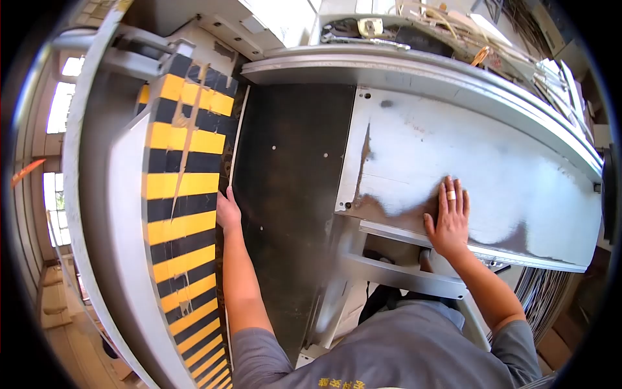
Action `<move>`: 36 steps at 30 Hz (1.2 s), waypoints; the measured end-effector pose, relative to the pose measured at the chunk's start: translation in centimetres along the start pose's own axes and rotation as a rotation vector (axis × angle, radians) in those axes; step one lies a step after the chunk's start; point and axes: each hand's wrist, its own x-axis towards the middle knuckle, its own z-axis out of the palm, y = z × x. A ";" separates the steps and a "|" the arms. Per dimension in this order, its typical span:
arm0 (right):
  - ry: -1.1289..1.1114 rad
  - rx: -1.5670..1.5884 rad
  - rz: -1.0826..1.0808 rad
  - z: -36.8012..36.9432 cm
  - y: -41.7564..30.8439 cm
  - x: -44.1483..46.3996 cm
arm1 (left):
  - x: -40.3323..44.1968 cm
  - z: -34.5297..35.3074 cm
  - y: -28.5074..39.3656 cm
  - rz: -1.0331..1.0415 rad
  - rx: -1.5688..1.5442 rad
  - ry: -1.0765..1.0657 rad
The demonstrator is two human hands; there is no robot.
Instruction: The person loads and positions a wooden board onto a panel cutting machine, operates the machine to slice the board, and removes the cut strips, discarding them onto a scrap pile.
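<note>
My right hand (pixel 449 223) lies flat on a pale, worn metal panel (pixel 479 162). Its fingers are stretched out, with a yellowish band around one of them. On the other side, my left hand (pixel 227 210) reaches in beside a long beam with yellow and black stripes (pixel 184 188). The beam hides most of that hand's fingers. Its thumb points away from me, at a thin pale strip (pixel 238 136) along the edge of the dark flat surface (pixel 291 129). Whether the hidden fingers grip the strip cannot be made out.
A raised metal rail (pixel 414 65) runs along the far edge. Beyond it lie a tape measure (pixel 370 26) and a pile of offcuts (pixel 512 58). A curved metal bar (pixel 405 275) crosses in front of my body. Bundled thin rods (pixel 541 295) lie at lower right.
</note>
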 end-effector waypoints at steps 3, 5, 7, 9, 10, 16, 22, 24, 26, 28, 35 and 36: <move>0.072 0.029 -0.027 0.3 0.3 -0.4 | -1.1 -1.0 2.0 -0.054 0.036 0.009; 0.121 0.012 -0.048 0.7 0.5 -0.7 | -3.5 -1.7 4.5 -0.070 0.026 0.022; 0.155 0.019 -0.066 1.3 0.9 -0.9 | -8.0 -2.6 7.6 0.154 -0.131 0.160; 0.187 0.023 -0.067 1.5 0.9 -1.1 | -12.9 -4.1 10.3 0.358 -0.256 0.325; 0.198 0.041 -0.073 1.7 1.1 -1.3 | -15.9 -4.9 10.9 0.418 -0.338 0.267; 0.236 0.165 -0.125 1.8 1.5 -1.7 | -35.2 -8.8 4.9 0.215 -0.514 0.073; 0.296 0.222 -0.249 3.5 3.7 -1.9 | -57.3 -9.6 -14.7 -0.312 -0.313 0.197; 0.330 0.218 -0.302 3.7 3.7 -1.5 | -67.4 -5.7 -23.0 -0.569 -0.083 0.255; 0.328 0.200 -0.348 3.2 2.7 -0.4 | -76.4 -6.4 -26.7 -0.745 0.075 0.419; 0.299 0.199 -0.352 2.1 0.7 0.6 | -83.0 -8.2 -28.6 -1.013 0.221 0.276; 0.261 0.184 -0.265 0.9 -8.6 6.4 | -84.4 -9.3 -29.1 -1.538 0.436 0.292; 0.238 0.181 -0.227 1.0 -9.8 7.1 | -83.9 -9.2 -29.8 -1.551 0.452 0.320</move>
